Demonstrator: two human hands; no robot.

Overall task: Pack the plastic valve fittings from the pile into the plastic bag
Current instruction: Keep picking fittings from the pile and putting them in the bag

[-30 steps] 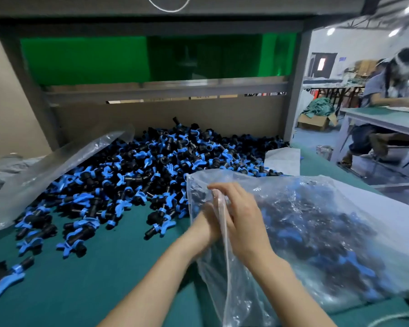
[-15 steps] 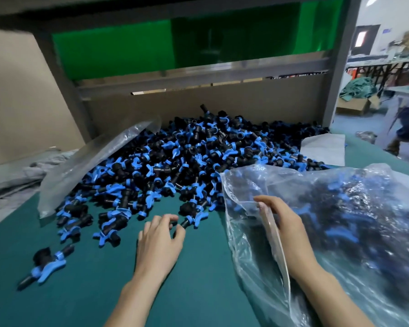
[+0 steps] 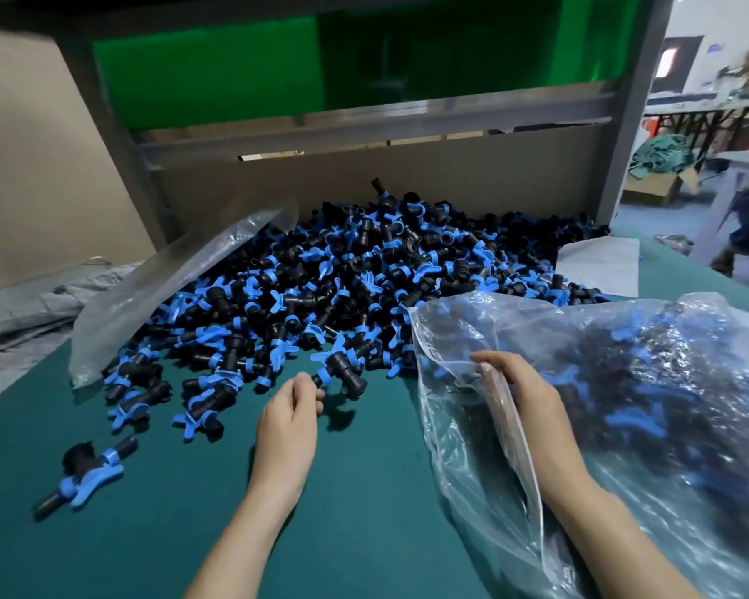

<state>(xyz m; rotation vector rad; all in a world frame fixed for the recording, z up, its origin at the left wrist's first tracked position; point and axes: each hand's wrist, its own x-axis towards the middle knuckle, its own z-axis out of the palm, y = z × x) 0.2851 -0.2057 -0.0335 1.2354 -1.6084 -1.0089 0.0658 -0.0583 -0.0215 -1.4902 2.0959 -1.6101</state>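
- The left grip, fingers curled, pinches the black stub of one valve fitting at the pile's six o'clock edge, seemingly just clear of the green surface.
- The right grip pinches the plastic bag's mouth rim and holds it open toward nine o'clock, likely so the fitting drops straight in.
- The bag, at the pile's four o'clock, already holds many fittings.

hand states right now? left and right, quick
Left hand: pinching a valve fitting at the edge of the pile.
Right hand: gripping the plastic bag by its open rim.
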